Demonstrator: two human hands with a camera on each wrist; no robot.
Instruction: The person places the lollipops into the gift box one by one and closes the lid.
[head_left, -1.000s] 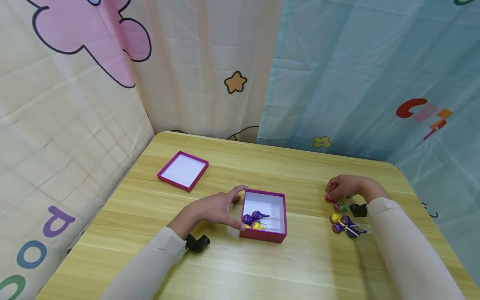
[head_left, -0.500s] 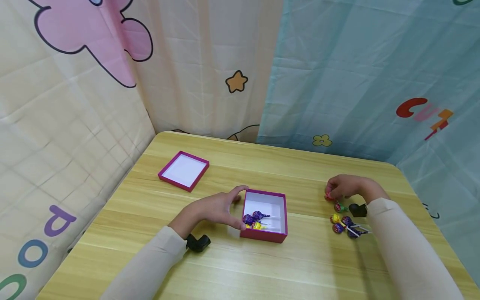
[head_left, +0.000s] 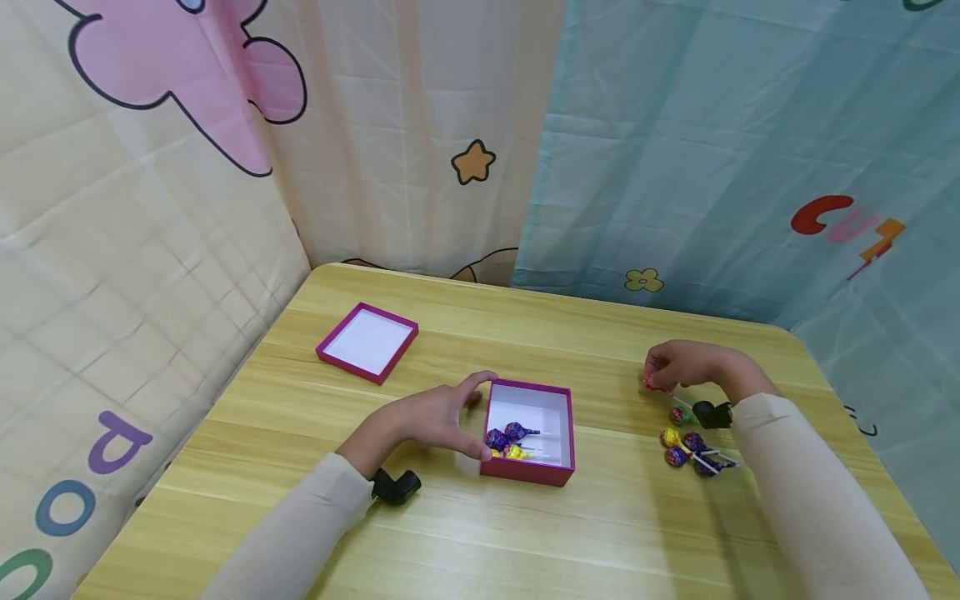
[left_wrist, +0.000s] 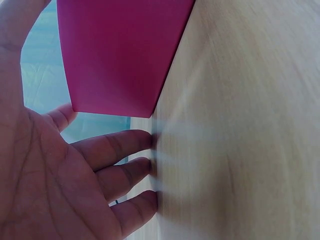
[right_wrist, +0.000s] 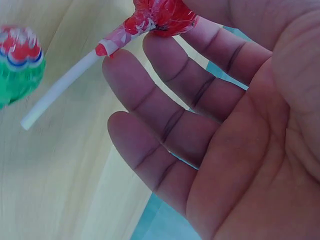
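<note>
Since the earlier frame, the right hand (head_left: 686, 365) and its red lollipop (head_left: 649, 382) have moved slightly away from the green lollipop (head_left: 679, 415). At far left, the lid (head_left: 367, 342) lies inside-up on the desk (head_left: 600, 533), leaving the box (head_left: 527, 472) uncovered. The left hand (head_left: 423, 415) is spread, thumb and forefinger at the box's left corners, probably for steadiness. Inside are purple lollipops (head_left: 516, 431) and yellow ones. The right hand pinches the red head, so its stick is free.

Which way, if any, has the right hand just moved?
Yes: the right hand shifted slightly up and left in the head view, away from the green lollipop.
</note>
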